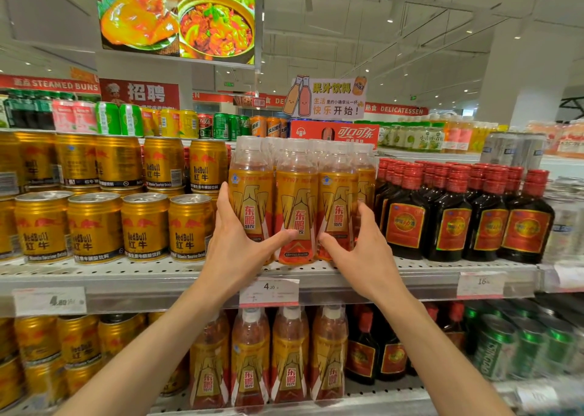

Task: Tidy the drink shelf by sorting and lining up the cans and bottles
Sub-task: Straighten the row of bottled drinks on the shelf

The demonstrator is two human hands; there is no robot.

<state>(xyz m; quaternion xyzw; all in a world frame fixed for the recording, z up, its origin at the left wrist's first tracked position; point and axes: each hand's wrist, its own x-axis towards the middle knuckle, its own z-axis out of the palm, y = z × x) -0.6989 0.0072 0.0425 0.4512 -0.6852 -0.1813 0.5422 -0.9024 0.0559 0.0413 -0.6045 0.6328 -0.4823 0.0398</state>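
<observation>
Three orange-labelled bottles (295, 213) with clear caps stand in a front row on the middle shelf (395, 268), more of them behind. My left hand (240, 245) presses against the left bottle (249, 207), fingers straight up its left side and thumb stretched across the front to the middle bottle. On the other side my right hand (357, 248) mirrors it on the right bottle (336, 207), fingers along its right side and thumb lying across the front. Both hands bracket the trio.
Gold Red Bull cans (94, 226) fill the shelf to the left, stacked in two tiers. Dark bottles with red caps (455, 216) stand close on the right. The shelf below holds more orange bottles (289, 355), gold cans and green cans (531, 346). Price tags (268, 292) hang on the shelf edge.
</observation>
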